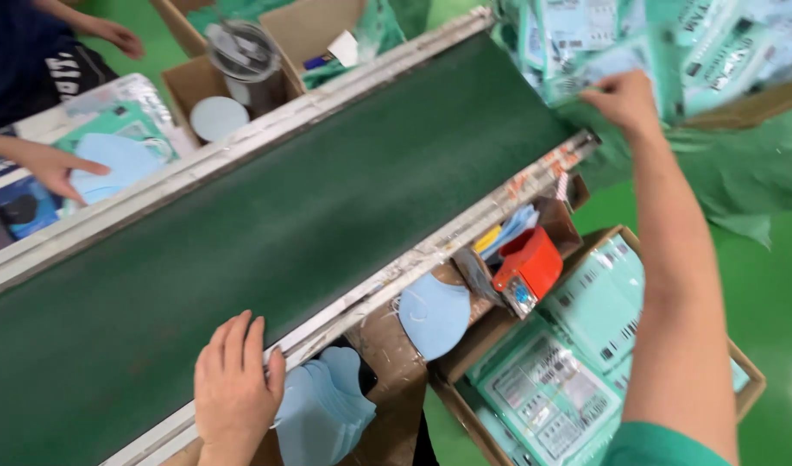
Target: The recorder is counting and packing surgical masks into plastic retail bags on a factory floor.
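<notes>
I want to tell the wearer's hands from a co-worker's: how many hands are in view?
4. The wearer's left hand rests on the conveyor belt's near rail; the right hand reaches the green packets. Across the belt, a co-worker's hand touches a blue mask, another sits top left. Others may be hidden.

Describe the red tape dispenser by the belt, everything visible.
The tape dispenser is a hand-held type with a glossy orange-red plastic body and a grey part at its lower end bearing a small blue spot. It sits tilted in an open cardboard box beside the green conveyor belt, leaning against the box's contents, with pale blue and yellow sheets behind it. Neither hand touches it. Any tape roll is hidden.
</notes>
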